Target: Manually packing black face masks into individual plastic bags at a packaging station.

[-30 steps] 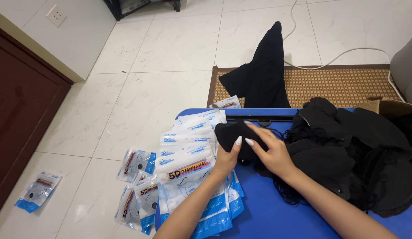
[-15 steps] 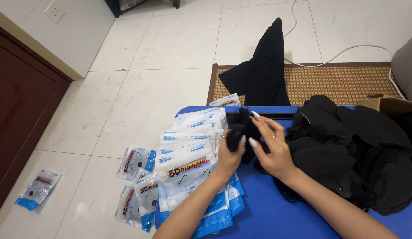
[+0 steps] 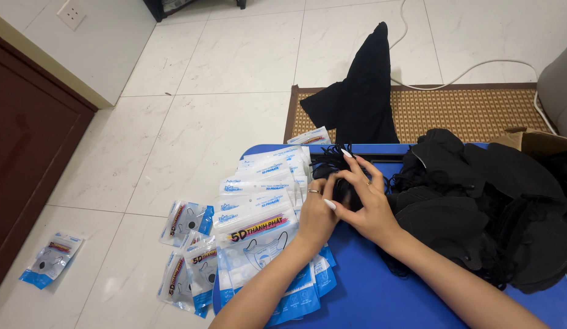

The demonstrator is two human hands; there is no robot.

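Observation:
My left hand [image 3: 317, 210] and my right hand [image 3: 366, 198] meet over a small stack of black face masks [image 3: 339, 176] on the blue table [image 3: 369, 292]. Both hands grip the stack, fingers wrapped over it, with thin black ear loops sticking out at the top. Left of my hands lies a fanned pile of clear and blue mask packets [image 3: 262, 207], some holding a mask. A large heap of loose black masks [image 3: 491, 207] fills the table to the right, touching my right forearm.
Several filled packets [image 3: 192, 244] lie on the white tiled floor at the table's left edge, one more packet [image 3: 50, 259] further left near a dark wooden door. A black cloth [image 3: 363, 91] stands over a woven mat behind the table. A cardboard box edge [image 3: 536, 141] shows at right.
My hands lifted slightly and drew together on the black mask stack, pulling it a little towards the table's far edge. The packets and heap stayed put.

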